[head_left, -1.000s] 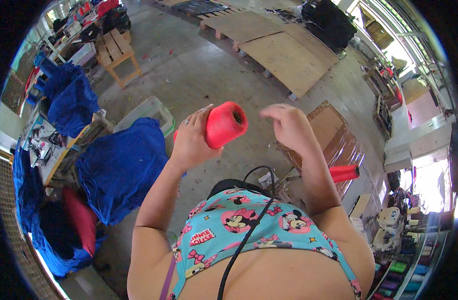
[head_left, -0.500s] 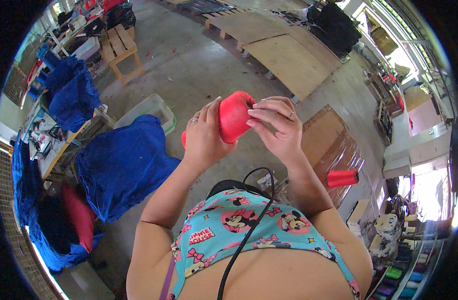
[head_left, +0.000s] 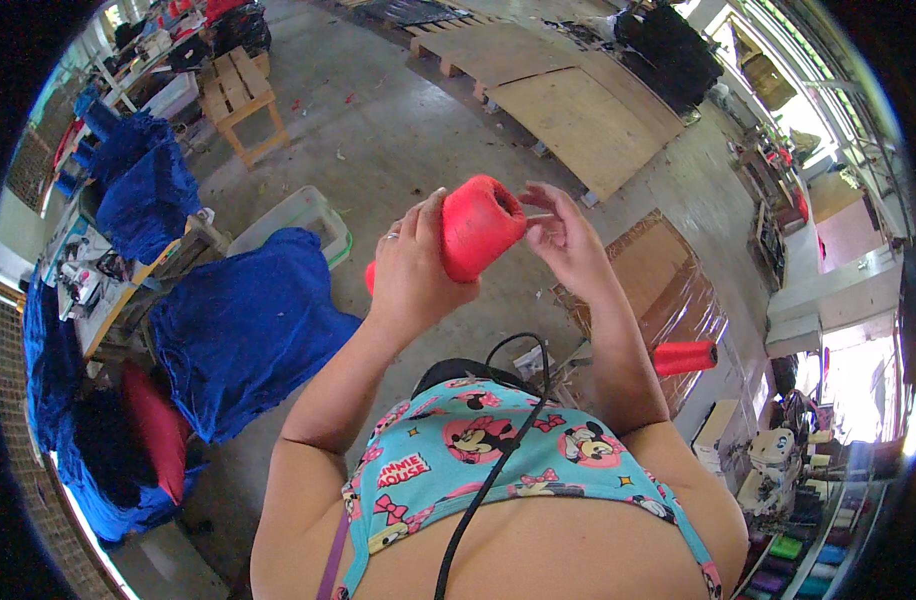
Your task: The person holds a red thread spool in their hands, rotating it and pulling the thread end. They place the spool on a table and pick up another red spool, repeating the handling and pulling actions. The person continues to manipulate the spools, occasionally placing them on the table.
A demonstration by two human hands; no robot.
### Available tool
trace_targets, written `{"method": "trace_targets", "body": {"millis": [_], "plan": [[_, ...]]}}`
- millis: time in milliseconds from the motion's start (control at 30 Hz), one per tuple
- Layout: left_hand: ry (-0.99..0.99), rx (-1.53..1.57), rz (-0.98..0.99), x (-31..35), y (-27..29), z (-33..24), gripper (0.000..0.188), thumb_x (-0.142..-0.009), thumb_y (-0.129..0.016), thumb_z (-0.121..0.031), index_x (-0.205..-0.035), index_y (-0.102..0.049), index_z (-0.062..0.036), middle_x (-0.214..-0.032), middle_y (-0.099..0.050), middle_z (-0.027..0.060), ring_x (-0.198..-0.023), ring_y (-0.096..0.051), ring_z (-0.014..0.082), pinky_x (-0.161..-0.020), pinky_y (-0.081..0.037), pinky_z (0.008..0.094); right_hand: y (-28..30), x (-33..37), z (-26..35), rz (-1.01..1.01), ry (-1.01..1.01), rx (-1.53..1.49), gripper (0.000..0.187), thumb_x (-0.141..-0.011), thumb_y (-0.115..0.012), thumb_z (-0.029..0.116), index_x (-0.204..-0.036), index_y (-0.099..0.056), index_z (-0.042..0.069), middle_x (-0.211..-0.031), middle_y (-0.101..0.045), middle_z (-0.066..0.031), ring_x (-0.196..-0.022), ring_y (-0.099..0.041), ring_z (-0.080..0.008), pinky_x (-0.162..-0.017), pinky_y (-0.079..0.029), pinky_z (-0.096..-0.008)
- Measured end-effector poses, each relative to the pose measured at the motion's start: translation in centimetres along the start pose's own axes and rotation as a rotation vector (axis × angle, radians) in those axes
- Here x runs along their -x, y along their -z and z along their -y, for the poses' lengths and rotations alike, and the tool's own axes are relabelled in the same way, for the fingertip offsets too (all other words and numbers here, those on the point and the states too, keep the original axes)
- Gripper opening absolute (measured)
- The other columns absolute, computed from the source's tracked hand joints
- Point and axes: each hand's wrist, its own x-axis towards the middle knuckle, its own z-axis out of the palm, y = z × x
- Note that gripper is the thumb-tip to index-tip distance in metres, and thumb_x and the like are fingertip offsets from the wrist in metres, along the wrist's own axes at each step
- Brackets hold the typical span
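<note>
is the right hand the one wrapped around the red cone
No, the left hand wraps around the red cone, while the right hand is by its end.

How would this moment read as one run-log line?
left hand: grips red cone; right hand: near hollow end, contact unclear; another red cone: right of right forearm
</note>
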Motion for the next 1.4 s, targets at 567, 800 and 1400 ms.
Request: {"method": "trace_targets", "body": {"millis": [567,800,1400], "plan": [[-0.552,-0.207,-0.29,1.6,-0.2,-2.6,0.065,-0.064,-0.071,-0.018,-0.12,-0.047,0.0035,-0.128,-0.042,0.02,-0.117,-0.043,0.0351,-0.097,-0.037,0.0406,-3.8,0.1,1.3,-0.236,0.133,-0.67,0.056,-0.078,-0.063,0.031,-0.121,-0.042,0.002,-0.117,-0.05,-0.0096,-0.109,-0.047,-0.0183,-0.095,-0.035,-0.031],[-0.582,-0.214,-0.38,2.1,2.4,-2.2,0.048,-0.064,-0.072,-0.028,-0.108,-0.061,-0.0111,-0.11,-0.055,0.0051,-0.098,-0.054,0.0246,-0.082,-0.045,0.0363,-3.4,0.5,2.2,-0.146,0.165,-0.645,0.064,-0.075,-0.065,0.037,-0.122,-0.042,0.001,-0.116,-0.05,-0.0097,-0.109,-0.047,-0.0183,-0.096,-0.034,-0.0313],[-0.497,-0.332,-0.22,2.0,4.7,-4.1,0.063,-0.071,-0.052,-0.063,-0.121,-0.053,-0.0244,-0.126,-0.035,0.0099,-0.107,-0.032,0.0296,-0.094,-0.025,0.0474,-2.0,0.6,4.7,-0.124,0.189,-0.604,0.064,-0.074,-0.066,0.039,-0.119,-0.042,0.001,-0.113,-0.051,-0.0088,-0.106,-0.047,-0.0179,-0.093,-0.036,-0.0308]]}}
